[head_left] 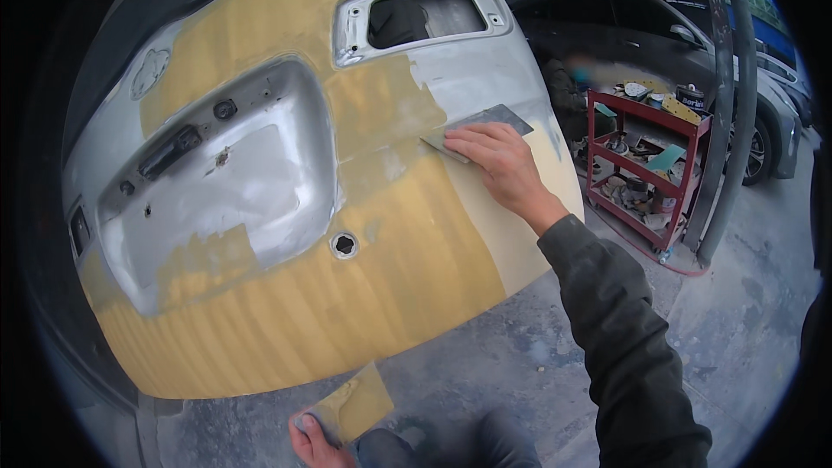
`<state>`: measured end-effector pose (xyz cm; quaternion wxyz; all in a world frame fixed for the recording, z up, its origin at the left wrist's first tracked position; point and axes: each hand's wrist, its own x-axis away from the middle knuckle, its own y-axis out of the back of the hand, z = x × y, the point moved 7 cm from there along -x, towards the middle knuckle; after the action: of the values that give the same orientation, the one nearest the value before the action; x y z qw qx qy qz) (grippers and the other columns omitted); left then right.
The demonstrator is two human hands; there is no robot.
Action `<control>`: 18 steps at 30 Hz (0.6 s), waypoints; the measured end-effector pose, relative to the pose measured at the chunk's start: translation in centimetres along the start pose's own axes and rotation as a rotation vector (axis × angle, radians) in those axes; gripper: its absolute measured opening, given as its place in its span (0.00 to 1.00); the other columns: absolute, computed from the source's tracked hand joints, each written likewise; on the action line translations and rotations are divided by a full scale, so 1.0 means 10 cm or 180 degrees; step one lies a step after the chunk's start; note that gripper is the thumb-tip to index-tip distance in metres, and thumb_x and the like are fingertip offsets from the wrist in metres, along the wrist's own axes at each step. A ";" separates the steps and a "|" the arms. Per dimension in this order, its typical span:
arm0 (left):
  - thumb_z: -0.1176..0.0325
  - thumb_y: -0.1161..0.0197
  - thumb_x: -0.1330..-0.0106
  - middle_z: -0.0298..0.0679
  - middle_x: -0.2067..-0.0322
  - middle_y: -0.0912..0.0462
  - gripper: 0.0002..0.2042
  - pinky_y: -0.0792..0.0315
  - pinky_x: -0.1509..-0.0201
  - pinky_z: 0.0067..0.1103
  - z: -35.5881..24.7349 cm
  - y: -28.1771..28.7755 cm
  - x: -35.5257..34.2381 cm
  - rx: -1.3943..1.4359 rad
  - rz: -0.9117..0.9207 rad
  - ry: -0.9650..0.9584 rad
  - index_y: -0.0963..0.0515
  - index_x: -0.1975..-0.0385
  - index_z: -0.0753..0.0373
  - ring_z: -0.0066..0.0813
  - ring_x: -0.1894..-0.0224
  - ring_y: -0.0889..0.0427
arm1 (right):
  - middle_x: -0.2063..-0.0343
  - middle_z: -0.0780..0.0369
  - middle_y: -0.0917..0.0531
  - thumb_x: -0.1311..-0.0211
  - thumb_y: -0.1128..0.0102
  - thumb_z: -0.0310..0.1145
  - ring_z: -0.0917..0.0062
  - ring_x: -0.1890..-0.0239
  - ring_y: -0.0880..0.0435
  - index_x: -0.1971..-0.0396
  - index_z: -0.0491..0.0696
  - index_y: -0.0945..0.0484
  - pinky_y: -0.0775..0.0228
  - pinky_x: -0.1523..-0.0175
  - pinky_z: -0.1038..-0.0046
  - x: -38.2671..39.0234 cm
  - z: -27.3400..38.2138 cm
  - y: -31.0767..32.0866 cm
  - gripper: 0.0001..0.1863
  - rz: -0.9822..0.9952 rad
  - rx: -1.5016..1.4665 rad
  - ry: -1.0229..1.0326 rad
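Observation:
A car tailgate (407, 234) fills the middle, coated in yellow filler with grey and cream bare patches. My right hand (496, 160) presses flat on its right part, fingers over a thin grey sheet that looks like sandpaper (504, 118). The sheet's ends stick out on both sides of the fingers. Low in the view, off the panel's lower edge, my left hand (316, 442) pinches a thin yellow-tan sheet (362, 403) at one corner, thumb on top. I cannot make out the yellow-tan sheet's material.
The tailgate has a plate recess (295, 165), a lamp opening (425, 17) and a round lock hole (344, 245). To the right stand a red tool cart (641, 169) with cans and rags, a post (744, 104) and a dark car (624, 26). Another person (563, 91) crouches behind the cart.

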<state>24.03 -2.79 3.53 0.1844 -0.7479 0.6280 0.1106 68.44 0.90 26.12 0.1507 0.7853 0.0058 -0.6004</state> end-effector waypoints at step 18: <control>0.61 0.47 0.12 0.31 0.61 0.19 0.15 0.28 0.52 0.22 0.21 -0.25 -0.06 0.0003 0.0230 0.0210 0.20 0.55 0.65 0.20 0.57 0.25 | 0.52 0.62 0.07 0.37 0.36 0.22 0.63 0.48 0.11 0.53 0.50 0.08 0.19 0.45 0.62 -0.07 0.02 0.04 0.15 0.0795 -0.0400 -0.0246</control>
<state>26.52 -1.02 2.26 0.1599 -0.7279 0.6603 0.0921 68.15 0.65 26.86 0.2733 0.7453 -0.0602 -0.6052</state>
